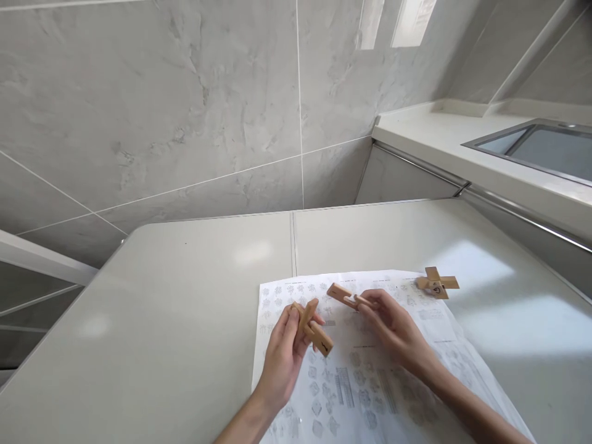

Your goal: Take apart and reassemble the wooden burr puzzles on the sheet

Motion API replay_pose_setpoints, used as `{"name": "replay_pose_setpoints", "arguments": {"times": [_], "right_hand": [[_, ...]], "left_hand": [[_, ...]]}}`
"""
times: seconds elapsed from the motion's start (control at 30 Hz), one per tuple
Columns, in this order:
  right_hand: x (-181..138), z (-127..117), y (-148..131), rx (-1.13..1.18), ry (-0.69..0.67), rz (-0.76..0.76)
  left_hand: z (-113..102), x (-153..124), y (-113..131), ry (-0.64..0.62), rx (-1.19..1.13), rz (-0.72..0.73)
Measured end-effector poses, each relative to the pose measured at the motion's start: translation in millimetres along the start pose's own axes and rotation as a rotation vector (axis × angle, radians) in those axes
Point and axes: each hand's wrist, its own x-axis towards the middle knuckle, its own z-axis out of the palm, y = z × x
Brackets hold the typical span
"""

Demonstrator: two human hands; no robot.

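Note:
My left hand (282,351) is closed around a few crossed wooden puzzle pieces (319,339); one bears a dark mark near its end. To its right, my right hand (393,324) pinches one end of a notched wooden puzzle piece (340,293), whose free end points left. The two held parts are apart. Both hands are above a large paper sheet (444,376) printed with small puzzle drawings. An assembled wooden cross puzzle (435,283) with a dark marking lies at the sheet's far right corner.
The sheet lies on a pale table (185,333) with a seam across it. Beyond stands a grey tiled wall (208,111). At the right is a white counter (425,135) with a sink (546,151).

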Motion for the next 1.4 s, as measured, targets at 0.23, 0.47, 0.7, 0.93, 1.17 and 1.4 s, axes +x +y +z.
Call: {"name": "replay_pose_setpoints", "arguments": {"times": [0.23, 0.47, 0.7, 0.93, 1.17, 1.4], "right_hand": [[-4.6, -0.8, -6.2, 0.711, -0.237, 0.282], [-5.7, 8.2, 3.6, 0.826, -0.401, 0.326], [-1.2, 5.7, 9.1, 0.867, -0.376, 0.300], [-1.5, 4.9, 11.9, 0.849, -0.475, 0.251], [-2.0, 3.7, 8.1, 0.795, -0.587, 0.198], [-1.2, 5.0, 11.8, 0.785, -0.605, 0.184]], "left_hand": [[5.1, -8.0, -8.9, -0.204, 0.051, -0.108], [4.9, -6.0, -5.7, -0.194, 0.052, -0.134], [6.1, -7.0, -6.9, -0.219, 0.075, -0.133], [4.2, -6.9, -10.4, -0.291, 0.163, -0.100], [5.4, -7.9, -10.5, -0.275, 0.217, -0.102], [6.3, -6.6, -9.8, -0.266, 0.270, -0.098]]}}
